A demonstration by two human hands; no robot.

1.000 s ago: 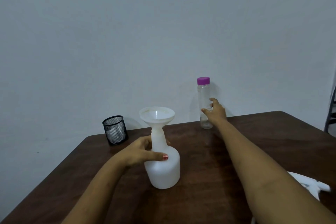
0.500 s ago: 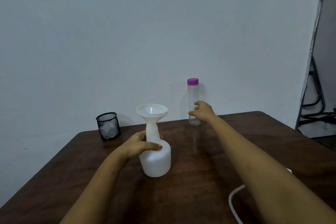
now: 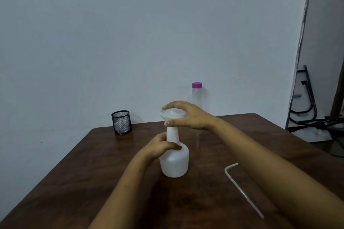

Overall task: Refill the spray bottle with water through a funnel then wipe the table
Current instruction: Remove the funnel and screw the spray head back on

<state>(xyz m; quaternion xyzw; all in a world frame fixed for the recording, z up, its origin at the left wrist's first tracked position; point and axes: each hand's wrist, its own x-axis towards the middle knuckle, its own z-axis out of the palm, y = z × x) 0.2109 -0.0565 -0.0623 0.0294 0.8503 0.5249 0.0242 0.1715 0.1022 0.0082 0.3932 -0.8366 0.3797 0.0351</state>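
Observation:
A white spray bottle [image 3: 175,163] without its head stands on the brown table [image 3: 93,182]. My left hand [image 3: 160,148] grips its neck. A white funnel [image 3: 172,116] sits in the bottle's mouth, and my right hand [image 3: 188,115] holds the funnel's rim between thumb and fingers. Behind my right hand, near the wall, stands a clear water bottle [image 3: 197,96] with a purple cap, its lower part hidden by the hand.
A black mesh cup [image 3: 121,122] with something white inside stands at the table's back left. A thin white tube [image 3: 242,188] lies on the table at the right, partly under my right forearm. Black metal frames [image 3: 307,109] lean by the wall beyond the table's right side.
My right hand has let go of the water bottle and come back to the funnel, now gripping its rim. My left hand stays on the spray bottle's neck.

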